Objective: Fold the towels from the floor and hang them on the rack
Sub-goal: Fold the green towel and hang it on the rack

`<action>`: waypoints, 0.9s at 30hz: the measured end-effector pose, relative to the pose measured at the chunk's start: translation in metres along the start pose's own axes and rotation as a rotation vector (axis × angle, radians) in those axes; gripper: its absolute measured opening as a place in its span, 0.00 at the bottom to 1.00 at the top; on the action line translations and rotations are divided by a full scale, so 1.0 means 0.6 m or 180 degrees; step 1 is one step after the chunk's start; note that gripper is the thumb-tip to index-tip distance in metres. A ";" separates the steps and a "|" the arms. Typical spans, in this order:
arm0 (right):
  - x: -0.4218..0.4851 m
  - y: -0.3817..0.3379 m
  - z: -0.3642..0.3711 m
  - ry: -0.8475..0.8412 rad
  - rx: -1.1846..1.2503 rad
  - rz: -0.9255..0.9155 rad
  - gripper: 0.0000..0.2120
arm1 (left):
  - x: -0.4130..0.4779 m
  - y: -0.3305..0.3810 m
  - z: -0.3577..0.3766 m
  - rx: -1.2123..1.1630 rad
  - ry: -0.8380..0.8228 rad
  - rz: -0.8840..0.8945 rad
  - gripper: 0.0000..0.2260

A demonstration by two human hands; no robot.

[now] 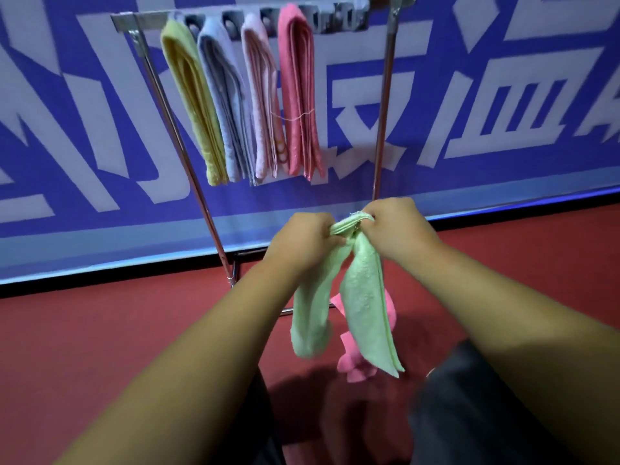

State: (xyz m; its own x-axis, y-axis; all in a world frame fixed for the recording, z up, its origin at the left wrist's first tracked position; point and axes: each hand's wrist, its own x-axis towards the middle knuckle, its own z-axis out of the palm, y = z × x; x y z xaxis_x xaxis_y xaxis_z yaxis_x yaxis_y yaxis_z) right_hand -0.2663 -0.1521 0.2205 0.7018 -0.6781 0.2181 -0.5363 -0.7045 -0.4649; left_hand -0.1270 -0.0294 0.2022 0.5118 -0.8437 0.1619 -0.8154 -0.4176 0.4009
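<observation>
Nearest the lens: two bare forearms, with dark trousers [469, 414] below them; the person appears to crouch or sit low over the red floor [117, 347].

Hands: left hand [302, 239] and right hand [396, 226] are close together, both with fingers curled tight on the gathered top edge of the green towel [365, 307]. The towel is held in the air in front of the rack [383, 105] and hangs in two uneven lobes, clear of the floor.

Step in hand (judgement): folding the green towel. The edge is bunched rather than flat. To fold well, the hands should slide apart along the edge to find the corners, let the cloth fall square, then match the edges before halving it to the narrow strip width of the towels already hung.

Holder and contents: no container proper; the rack serves.
- On the top bar, left to right: yellow towel [191, 102], blue towel [224, 105], pale pink towel [261, 105], deep pink towel [298, 95]. All are folded, draped and near touching.
- The bar is bare to the right of the deep pink towel; a likely slot for the green one.

On the floor: a crumpled pink towel [352, 364], partly hidden behind the green one, not yet folded.
</observation>
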 end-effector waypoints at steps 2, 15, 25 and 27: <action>-0.013 -0.019 -0.040 0.0133 0.0043 -0.0144 0.11 | 0.000 0.021 -0.048 0.0215 0.0294 0.0074 0.07; 0.069 -0.117 -0.223 0.0895 -0.0095 -0.0639 0.10 | 0.096 0.127 -0.270 0.0699 0.1250 0.0186 0.01; 0.194 -0.127 -0.241 0.0714 -0.0507 -0.0356 0.12 | 0.214 0.141 -0.296 0.0386 0.1006 -0.0405 0.10; 0.224 -0.123 -0.244 0.0743 -0.0548 -0.0315 0.11 | 0.244 0.143 -0.296 0.0279 0.0977 -0.0417 0.12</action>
State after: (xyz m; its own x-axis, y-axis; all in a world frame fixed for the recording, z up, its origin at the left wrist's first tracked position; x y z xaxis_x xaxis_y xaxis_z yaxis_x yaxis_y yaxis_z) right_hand -0.2012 -0.2217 0.4095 0.6385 -0.6202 0.4556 -0.5562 -0.7811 -0.2838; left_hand -0.0741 -0.1293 0.4204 0.6603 -0.6459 0.3833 -0.7508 -0.5543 0.3593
